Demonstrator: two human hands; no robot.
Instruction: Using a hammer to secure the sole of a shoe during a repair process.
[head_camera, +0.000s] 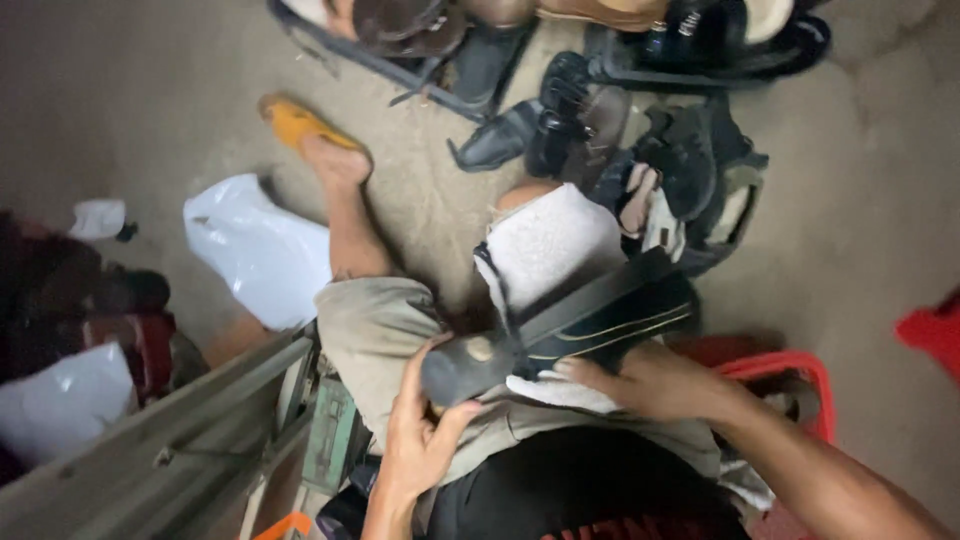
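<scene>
Concrete floor (880, 200), one black sandal (560, 335) clasped by left hand (420, 440), right hand (650, 382) pressing it

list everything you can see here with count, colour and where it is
black sandal: one, black with thin pale lines, across the lap, held by both hands
white cloth: one, white, on the right knee under the sandal
pile of footwear: many, mostly black and brown, floor at top
white plastic bag: one, white, floor at left
red basket: one, red, right of the lap
orange slipper: one, orange, on the outstretched foot
left hand: one, grip on the sandal's toe end
right hand: one, resting on the sandal's side
</scene>
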